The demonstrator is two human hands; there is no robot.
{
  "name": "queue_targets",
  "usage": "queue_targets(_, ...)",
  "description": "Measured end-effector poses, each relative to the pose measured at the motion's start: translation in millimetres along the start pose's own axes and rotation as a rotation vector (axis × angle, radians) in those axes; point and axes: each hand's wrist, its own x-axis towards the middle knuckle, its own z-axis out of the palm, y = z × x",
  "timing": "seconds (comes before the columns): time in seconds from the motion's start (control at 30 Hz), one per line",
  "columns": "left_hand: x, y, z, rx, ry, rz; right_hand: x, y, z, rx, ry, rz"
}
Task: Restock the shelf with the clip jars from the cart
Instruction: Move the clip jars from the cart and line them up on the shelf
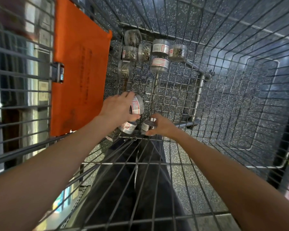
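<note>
Speckled dark flooring is showing through the wire cart [223,90], whose orange plastic flap [80,77] is hanging at the left wall. Both hands are reaching down into the basket's near end. The left hand [118,109] is gripping a clear clip jar [137,105], thumb below and fingers [127,95] curling over it, the jar lying tilted with its red-and-white label facing up. The right hand [162,126] is pinching a second jar [148,125] from the right, thumb and fingers wrapping its rim (how firmly they are closing I cannot tell). Another labelled jar [128,127] is lying on its side between the two wrists, nearer the left hand, its long axis running down-left to up-right; one more is sitting half hidden under the left forearm. A cluster of seven jars [150,49] is resting well apart at the far end, smooth transparent cylinders packed with thin brassy metal clips. Lifting both held jars straight up looks like the coming move.
</note>
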Motion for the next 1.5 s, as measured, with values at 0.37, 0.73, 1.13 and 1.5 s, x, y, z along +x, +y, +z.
queue_targets(0.37,-4,-8,-12,0.020,-0.011,0.013,-16,-21,-34,0.015,0.097,-0.048)
queue_targets(0.73,-26,0,-84,0.054,-0.001,0.055,-82,-85,-83,-0.086,0.254,-0.178)
queue_targets(1.13,-81,0,-188,-0.018,0.046,-0.036,-195,-180,-136,-0.394,0.456,-0.397)
queue_targets(1.5,-179,9,-249,-0.089,0.204,-0.247,-280,-241,-155,-0.575,0.430,-0.706)
